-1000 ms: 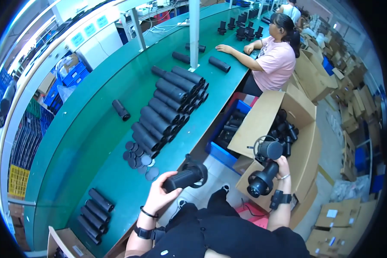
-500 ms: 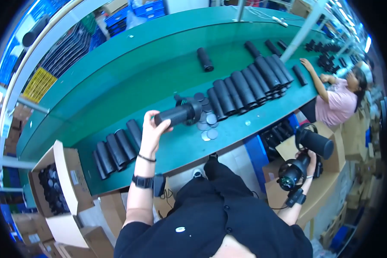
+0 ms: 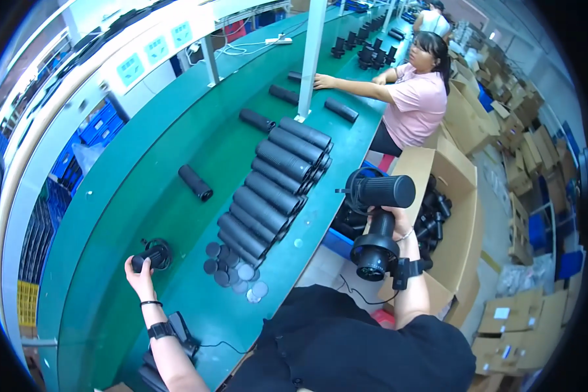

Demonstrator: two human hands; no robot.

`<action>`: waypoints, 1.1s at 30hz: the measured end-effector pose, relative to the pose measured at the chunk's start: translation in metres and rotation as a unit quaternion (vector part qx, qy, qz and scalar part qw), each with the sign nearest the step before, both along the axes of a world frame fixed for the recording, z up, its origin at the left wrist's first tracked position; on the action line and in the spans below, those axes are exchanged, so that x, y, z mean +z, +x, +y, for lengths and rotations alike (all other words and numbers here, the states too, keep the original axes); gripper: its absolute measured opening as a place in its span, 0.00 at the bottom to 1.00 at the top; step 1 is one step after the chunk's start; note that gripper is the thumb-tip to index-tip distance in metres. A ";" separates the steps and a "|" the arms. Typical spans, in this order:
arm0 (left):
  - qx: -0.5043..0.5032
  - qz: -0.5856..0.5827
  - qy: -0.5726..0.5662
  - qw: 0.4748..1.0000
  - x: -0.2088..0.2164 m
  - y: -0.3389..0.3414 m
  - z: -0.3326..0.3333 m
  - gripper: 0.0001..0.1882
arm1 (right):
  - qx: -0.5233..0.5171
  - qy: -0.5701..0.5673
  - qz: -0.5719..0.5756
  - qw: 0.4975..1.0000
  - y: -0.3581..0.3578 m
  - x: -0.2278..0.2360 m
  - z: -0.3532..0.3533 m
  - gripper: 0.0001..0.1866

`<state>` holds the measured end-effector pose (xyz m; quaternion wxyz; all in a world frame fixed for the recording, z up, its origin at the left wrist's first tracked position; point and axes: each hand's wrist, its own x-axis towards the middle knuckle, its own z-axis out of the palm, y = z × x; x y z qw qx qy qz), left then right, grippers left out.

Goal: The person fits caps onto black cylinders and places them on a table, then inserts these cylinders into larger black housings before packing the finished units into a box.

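Note:
My left hand (image 3: 139,277) is closed around one end of a black tube with a wide ring collar (image 3: 155,253), low over the green work surface; whether it rests there I cannot tell. Off to the right, my right hand (image 3: 398,225) grips a pair of similar black parts. The upper black tube with a ring collar (image 3: 387,191) points rightward, and the lower collared tube (image 3: 377,251) hangs toward me with its round end showing. Between my hands, small dark and silvery discs (image 3: 232,266) lie scattered beside a stacked row of black tubes (image 3: 261,196).
A single black tube (image 3: 195,183) lies farther back on the green bench (image 3: 176,140). Under my right hand stands a cardboard box (image 3: 460,242) of black parts. A metal post (image 3: 310,65) rises near a co-worker in pink (image 3: 417,98), whose arm reaches over the bench.
The view has swung to the right. My left hand has carried its collared tube farther back over the bench, away from the discs. My right hand still grips both collared tubes.

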<state>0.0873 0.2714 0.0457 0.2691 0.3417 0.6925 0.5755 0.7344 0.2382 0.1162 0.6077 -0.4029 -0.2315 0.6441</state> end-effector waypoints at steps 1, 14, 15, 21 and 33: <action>-0.002 0.010 -0.024 1.000 -0.009 -0.005 0.015 0.24 | -0.007 -0.002 -0.001 1.000 0.003 -0.003 0.006 0.15; -0.053 0.311 -0.087 0.945 -0.063 -0.045 0.095 0.32 | 0.001 -0.031 0.016 0.999 -0.007 0.000 0.029 0.16; -0.048 0.349 -0.101 0.930 -0.061 -0.042 0.094 0.33 | 0.001 -0.031 0.016 0.999 -0.012 0.002 0.026 0.16; 0.025 0.431 -0.067 0.900 -0.034 -0.008 0.076 0.42 | 0.004 -0.048 0.038 0.998 -0.037 -0.004 0.007 0.21; -0.388 -0.141 -0.072 0.908 0.043 0.139 -0.032 0.19 | 0.229 -0.069 -0.047 0.970 -0.152 -0.011 0.009 0.11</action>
